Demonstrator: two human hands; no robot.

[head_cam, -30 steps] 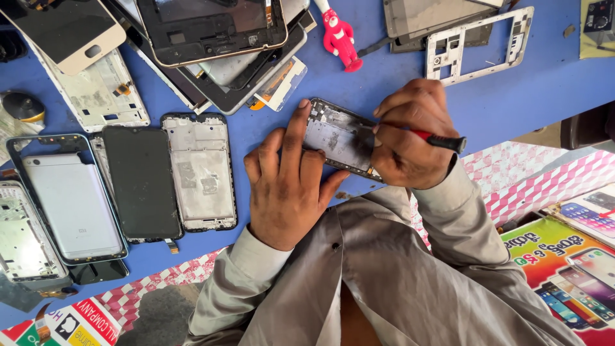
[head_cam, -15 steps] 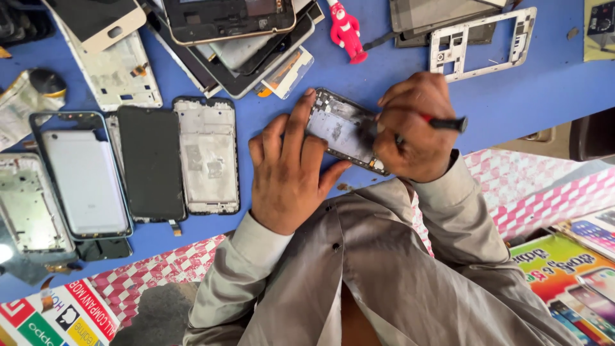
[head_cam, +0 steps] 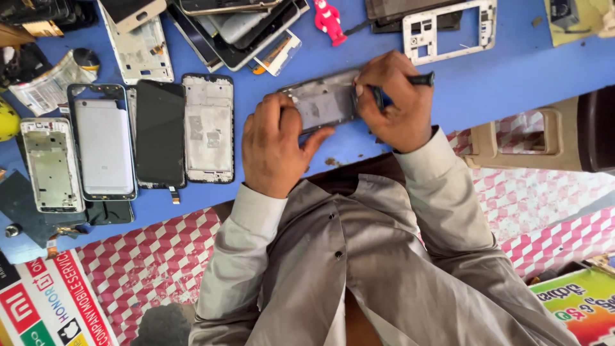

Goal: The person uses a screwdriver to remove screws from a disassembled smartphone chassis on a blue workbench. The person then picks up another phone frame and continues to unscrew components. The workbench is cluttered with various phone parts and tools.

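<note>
Left hand is laid flat over the near end of the opened phone, fingers spread and pressing down, thumb hooked along the lower edge. Looks like it's there purely as a clamp so the thing doesn't skate around on the blue counter. The phone sits roughly in the middle of the counter, tilted a bit, inner side up, right between both hands.

Right hand is curled tight around a thin black tool, pinching it with the fingers bunched together at the phone's far end. The tool's working tip is hidden under the fingers, so I can't tell exactly what it's touching, but the grip is low and close, the way you hold something for fine, controlled work.

Everything else is pushed off to the sides: a row of bare frames and a dark screen panel lying flat to the left, a stack of phone parts at the top, a white middle frame and a little red figure above the hands.
</note>
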